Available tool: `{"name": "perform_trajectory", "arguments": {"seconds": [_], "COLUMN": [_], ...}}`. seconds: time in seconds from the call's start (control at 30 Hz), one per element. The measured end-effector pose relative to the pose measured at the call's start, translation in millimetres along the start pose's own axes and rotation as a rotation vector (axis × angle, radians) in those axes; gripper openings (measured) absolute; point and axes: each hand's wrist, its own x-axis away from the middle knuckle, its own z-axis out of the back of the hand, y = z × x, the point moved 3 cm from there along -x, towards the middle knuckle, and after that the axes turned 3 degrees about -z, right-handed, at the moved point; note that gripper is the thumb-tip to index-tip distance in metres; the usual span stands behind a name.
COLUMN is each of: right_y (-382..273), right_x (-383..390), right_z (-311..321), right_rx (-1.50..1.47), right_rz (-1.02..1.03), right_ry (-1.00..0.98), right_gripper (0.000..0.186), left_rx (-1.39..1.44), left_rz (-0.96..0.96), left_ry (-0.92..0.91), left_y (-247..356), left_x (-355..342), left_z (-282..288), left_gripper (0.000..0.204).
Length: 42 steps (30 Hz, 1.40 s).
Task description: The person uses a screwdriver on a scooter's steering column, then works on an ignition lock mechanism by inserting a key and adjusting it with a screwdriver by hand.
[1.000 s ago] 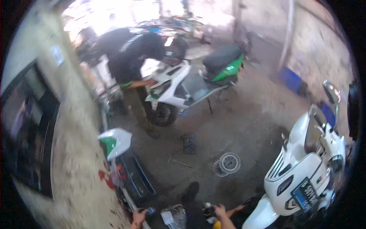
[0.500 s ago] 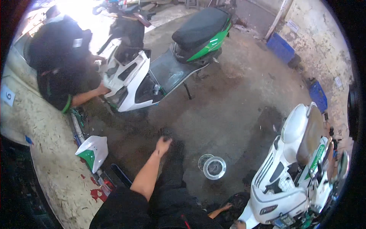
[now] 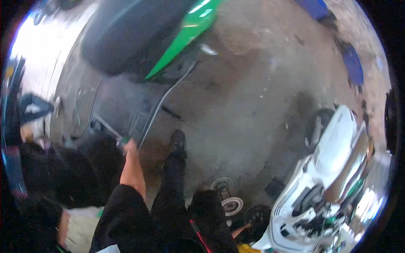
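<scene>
My left hand (image 3: 130,146) is closed round the green handle of what looks like a screwdriver (image 3: 107,125). Its thin metal shaft slants up and left over the dark footboard (image 3: 116,99) of a scooter. A black seat (image 3: 130,33) and a bright green side panel (image 3: 185,40) belong to the same scooter. Blur hides whether the tip touches anything. My right hand does not show. My dark shoe (image 3: 179,140) stands on the floor beside the footboard's edge.
A co-worker in black (image 3: 63,173) is close on my left. Lower right, another person's dark-haired head (image 3: 206,204) and hand (image 3: 240,230) are near a partly stripped white scooter (image 3: 335,145). A white-rimmed round container (image 3: 240,205) rests on the floor. Blue crates (image 3: 351,63) line the wall.
My view has moved closer to the green-panelled scooter, which now fills the upper left. My left hand has reached its footboard, and a screwdriver shows in it now.
</scene>
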Motion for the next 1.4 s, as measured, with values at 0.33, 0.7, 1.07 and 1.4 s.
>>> {"name": "perform_trajectory", "arguments": {"seconds": [0.33, 0.7, 1.07, 1.4], "right_y": [-135.6, -545.0, -850.4, -735.7], "right_x": [-25.6, -194.1, -289.0, -327.5], "right_z": [16.0, 374.2, 742.3, 1028.3], "right_rx": [-0.338, -0.988, -0.667, -1.774], "right_rz": [-0.081, 0.391, 0.852, 0.417], "right_ry": [-0.064, 0.157, 0.240, 0.225], "right_gripper": [0.033, 0.059, 0.043, 0.042], "left_rx": [0.125, -0.511, -1.086, -1.231], "left_rz": [0.180, -0.575, -1.191, -1.813], "left_ry": [-0.435, -0.926, -1.205, -1.923], "left_y": [207.0, 613.1, 827.1, 892.3], "left_x": [261.5, 587.2, 985.3, 1662.4], "left_z": [-38.8, -330.2, -720.7, -985.9], "left_gripper": [0.036, 0.039, 0.042, 0.049]}}
